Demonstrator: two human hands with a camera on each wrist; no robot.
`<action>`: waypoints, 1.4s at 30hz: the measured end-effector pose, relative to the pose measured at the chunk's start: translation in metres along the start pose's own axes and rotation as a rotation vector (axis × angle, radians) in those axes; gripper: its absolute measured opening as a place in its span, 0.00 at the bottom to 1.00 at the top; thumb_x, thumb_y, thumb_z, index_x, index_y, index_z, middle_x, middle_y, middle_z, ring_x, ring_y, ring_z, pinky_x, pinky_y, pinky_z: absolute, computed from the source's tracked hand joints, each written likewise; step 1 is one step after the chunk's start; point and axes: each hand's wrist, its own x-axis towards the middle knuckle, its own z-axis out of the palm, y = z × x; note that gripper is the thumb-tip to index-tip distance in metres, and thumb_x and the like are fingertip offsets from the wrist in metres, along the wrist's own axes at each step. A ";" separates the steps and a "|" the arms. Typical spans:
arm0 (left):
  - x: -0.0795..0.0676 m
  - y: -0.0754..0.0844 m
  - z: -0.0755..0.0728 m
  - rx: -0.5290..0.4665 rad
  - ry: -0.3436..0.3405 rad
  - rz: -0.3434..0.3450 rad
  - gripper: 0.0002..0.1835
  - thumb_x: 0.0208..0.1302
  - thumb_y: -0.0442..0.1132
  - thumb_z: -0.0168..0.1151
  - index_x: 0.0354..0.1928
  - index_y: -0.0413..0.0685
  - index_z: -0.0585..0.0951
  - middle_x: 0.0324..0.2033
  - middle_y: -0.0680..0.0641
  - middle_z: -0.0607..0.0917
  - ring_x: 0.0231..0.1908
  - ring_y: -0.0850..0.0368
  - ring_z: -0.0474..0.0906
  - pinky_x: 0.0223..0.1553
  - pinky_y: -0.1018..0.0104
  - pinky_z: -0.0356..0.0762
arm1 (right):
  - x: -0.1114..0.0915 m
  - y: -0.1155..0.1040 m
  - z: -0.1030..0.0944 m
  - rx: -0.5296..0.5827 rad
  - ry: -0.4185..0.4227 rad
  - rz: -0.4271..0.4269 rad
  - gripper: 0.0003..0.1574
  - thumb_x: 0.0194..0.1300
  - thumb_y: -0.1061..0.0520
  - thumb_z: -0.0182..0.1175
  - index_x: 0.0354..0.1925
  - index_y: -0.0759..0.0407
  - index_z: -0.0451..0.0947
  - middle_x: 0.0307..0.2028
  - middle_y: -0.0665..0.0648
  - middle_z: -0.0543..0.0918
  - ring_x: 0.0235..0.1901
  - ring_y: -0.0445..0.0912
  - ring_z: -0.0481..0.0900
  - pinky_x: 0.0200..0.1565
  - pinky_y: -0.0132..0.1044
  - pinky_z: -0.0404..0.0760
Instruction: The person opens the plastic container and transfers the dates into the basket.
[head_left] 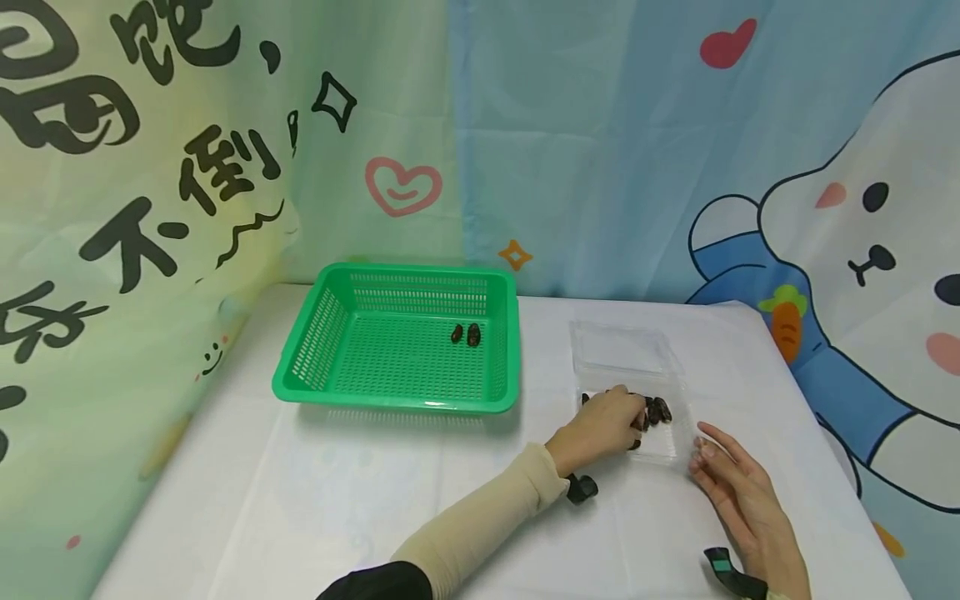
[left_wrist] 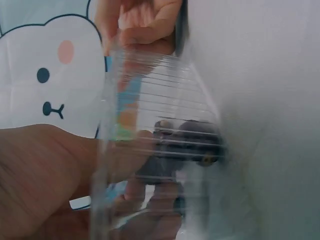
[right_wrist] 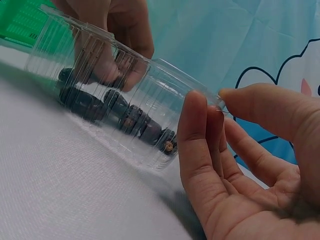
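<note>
A clear plastic box (head_left: 663, 454) with its lid (head_left: 622, 346) folded back stands at the table's right. Inside lie several dark brown dates (head_left: 660, 411), most clear through the wall in the right wrist view. My left hand (head_left: 606, 423) reaches into the box from above and pinches a date (left_wrist: 156, 169) between thumb and fingers, partly hidden by the ribbed wall. At the box's right side, my right hand (head_left: 746, 492) pinches the box's rim between thumb and index finger, with the other fingers loosely bent.
A green plastic basket (head_left: 397, 407) stands at the back left, holding two dates (head_left: 473, 335). White cloth (head_left: 360, 508) covers the table. A printed curtain (head_left: 570, 150) hangs behind the table and along its sides.
</note>
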 end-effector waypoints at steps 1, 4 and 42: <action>-0.001 -0.001 -0.002 -0.010 0.003 0.006 0.03 0.66 0.39 0.69 0.36 0.57 0.83 0.31 0.59 0.80 0.31 0.69 0.71 0.28 0.78 0.67 | 0.000 0.000 0.000 0.003 0.002 0.003 0.26 0.78 0.67 0.54 0.64 0.42 0.79 0.47 0.46 0.85 0.42 0.39 0.84 0.50 0.30 0.86; -0.005 -0.003 -0.008 -0.058 0.005 0.022 0.02 0.69 0.41 0.68 0.39 0.56 0.84 0.33 0.59 0.79 0.32 0.70 0.70 0.29 0.81 0.67 | 0.001 0.000 0.001 0.005 0.000 0.009 0.27 0.79 0.67 0.54 0.66 0.43 0.78 0.47 0.47 0.84 0.42 0.39 0.84 0.49 0.30 0.86; -0.070 -0.063 -0.142 -1.274 -0.019 0.026 0.14 0.73 0.33 0.64 0.58 0.38 0.82 0.49 0.46 0.85 0.48 0.53 0.88 0.60 0.57 0.85 | 0.000 0.000 -0.002 0.026 -0.004 -0.006 0.26 0.78 0.69 0.54 0.64 0.45 0.79 0.46 0.47 0.84 0.41 0.40 0.85 0.48 0.30 0.87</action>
